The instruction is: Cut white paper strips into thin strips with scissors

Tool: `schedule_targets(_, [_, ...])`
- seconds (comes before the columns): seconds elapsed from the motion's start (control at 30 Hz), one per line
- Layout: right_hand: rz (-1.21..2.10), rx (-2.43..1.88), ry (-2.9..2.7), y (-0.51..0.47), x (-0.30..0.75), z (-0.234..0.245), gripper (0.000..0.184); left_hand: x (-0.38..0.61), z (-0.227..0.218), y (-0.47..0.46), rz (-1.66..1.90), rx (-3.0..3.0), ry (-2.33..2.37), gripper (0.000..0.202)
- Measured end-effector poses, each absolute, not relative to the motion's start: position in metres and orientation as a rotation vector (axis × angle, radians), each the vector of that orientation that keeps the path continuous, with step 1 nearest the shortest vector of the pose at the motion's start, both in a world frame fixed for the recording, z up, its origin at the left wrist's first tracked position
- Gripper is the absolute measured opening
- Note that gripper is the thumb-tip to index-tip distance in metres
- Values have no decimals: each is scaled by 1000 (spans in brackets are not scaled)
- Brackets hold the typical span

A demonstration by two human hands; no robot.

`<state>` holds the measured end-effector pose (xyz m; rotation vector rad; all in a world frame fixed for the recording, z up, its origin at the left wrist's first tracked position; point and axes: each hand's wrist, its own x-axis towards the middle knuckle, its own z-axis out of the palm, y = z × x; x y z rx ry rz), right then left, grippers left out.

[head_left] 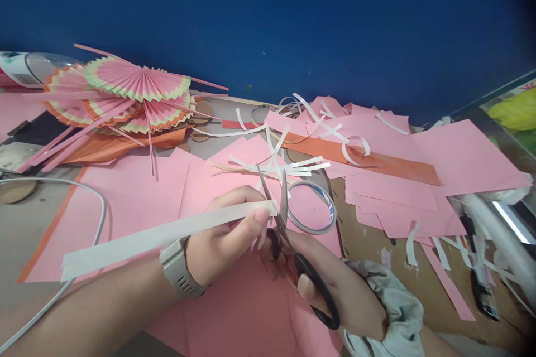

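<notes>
My left hand (234, 234) pinches a long white paper strip (159, 234) near its right end, between thumb and fingers. The rest of the strip reaches left across my forearm. My right hand (293, 268) grips black-handled scissors (319, 290), with the thumb through one loop. The blades are parted and point up and away, right beside the strip's end. Whether they touch the paper I cannot tell. Behind the blades lie several thin white strips (288, 166). A roll of tape (333, 223) rests just right of the scissors, on pink paper (247, 312).
Pleated pink paper fans (138, 81) with thin sticks are piled at the back left. An orange strip (377, 163) crosses pink sheets (469, 156) on the right. A white cable (104, 212) curves at the left. A pen (481, 290) lies far right. A blue wall (268, 22) stands behind.
</notes>
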<state>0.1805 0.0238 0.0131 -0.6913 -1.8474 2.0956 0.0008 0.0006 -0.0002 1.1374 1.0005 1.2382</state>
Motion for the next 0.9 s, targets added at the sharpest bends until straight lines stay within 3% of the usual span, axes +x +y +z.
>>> schedule_targets(0.33, [2101,-721,-1824,27,175,16,49,3,2,-1,1214,1187,1023,18])
schedule_targets(0.9, [2084,-780,-1724,19,177,11,36,5,4,-2,1231,1232,1075,16])
